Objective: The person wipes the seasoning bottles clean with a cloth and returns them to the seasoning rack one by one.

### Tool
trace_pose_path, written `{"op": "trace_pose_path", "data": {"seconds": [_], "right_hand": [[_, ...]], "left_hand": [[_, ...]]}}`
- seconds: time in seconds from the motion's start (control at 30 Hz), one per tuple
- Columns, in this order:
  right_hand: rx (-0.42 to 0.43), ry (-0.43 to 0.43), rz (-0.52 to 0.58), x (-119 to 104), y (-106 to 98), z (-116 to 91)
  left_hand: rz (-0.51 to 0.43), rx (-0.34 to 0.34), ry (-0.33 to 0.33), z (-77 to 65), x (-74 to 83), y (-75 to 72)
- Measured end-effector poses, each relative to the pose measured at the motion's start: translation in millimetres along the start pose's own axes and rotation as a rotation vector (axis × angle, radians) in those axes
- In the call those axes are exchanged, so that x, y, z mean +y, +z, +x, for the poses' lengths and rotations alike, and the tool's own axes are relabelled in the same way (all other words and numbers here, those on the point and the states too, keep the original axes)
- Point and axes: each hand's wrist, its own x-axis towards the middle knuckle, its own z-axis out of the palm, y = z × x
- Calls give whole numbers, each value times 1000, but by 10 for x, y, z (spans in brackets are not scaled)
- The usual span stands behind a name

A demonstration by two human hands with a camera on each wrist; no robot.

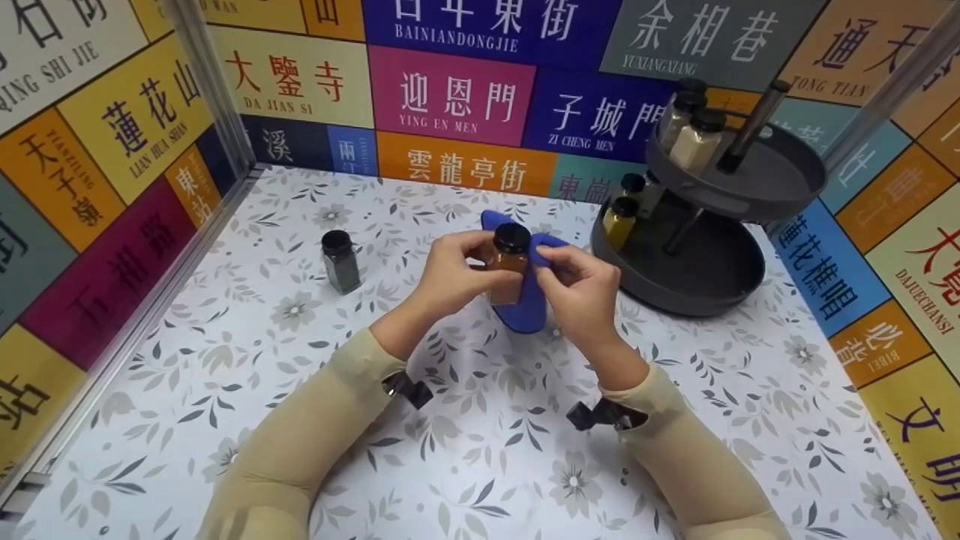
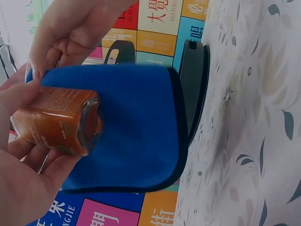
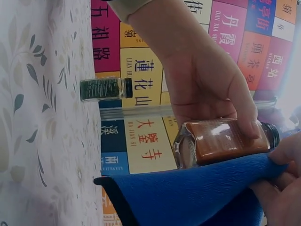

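Note:
My left hand (image 1: pixel 459 276) grips a glass spice jar (image 1: pixel 508 264) of orange-brown powder with a black lid, held above the table. In the left wrist view the jar's clear base (image 2: pixel 91 123) faces the camera. Between thumb and fingers, my right hand (image 1: pixel 581 296) pinches the top of a blue cloth (image 1: pixel 525 309). The cloth hangs down right beside the jar, its dark-edged corner showing in the right wrist view. Left of the hands, a jar of dark green contents (image 1: pixel 343 264) stands upright on the table.
A black two-tier round rack (image 1: pixel 697 289) stands at the right. Pale-filled jars (image 1: pixel 697 142) sit on its upper tier, and a yellow-filled jar (image 1: pixel 619 223) is on the lower one. Printed panels wall the flower-patterned table (image 1: pixel 465 457) at the back and sides.

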Motion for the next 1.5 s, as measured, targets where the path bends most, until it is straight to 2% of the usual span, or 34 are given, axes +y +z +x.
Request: {"op": "trace_pose_path", "data": {"seconds": [0.3,0.53,0.63,0.83,0.93,1.1,1.27,1.5], "right_hand": [[-96,67,-31,34,145,-52],[-150,140,-60,33,148,-42],[-156,180,-68,47,115,-9],[-114,207,-14,20,14,81],[-63,173,17,-28,-33,105],[20,69,45,-88,-78,104],[15,35,40,-73,-72,79],[-39,119,6,-8,-49,49]], "left_hand": [[-55,141,-60,11,77,-148],[-86,206,-37,18,148,-172],[-100,183,-36,24,146,-162],[-139,45,-8,18,95,-93],[-134,-10,10,7,58,-46],[-89,-79,30,-5,20,13],[-94,-76,29,-12,21,14],[-89,-35,24,4,36,-23]]}}
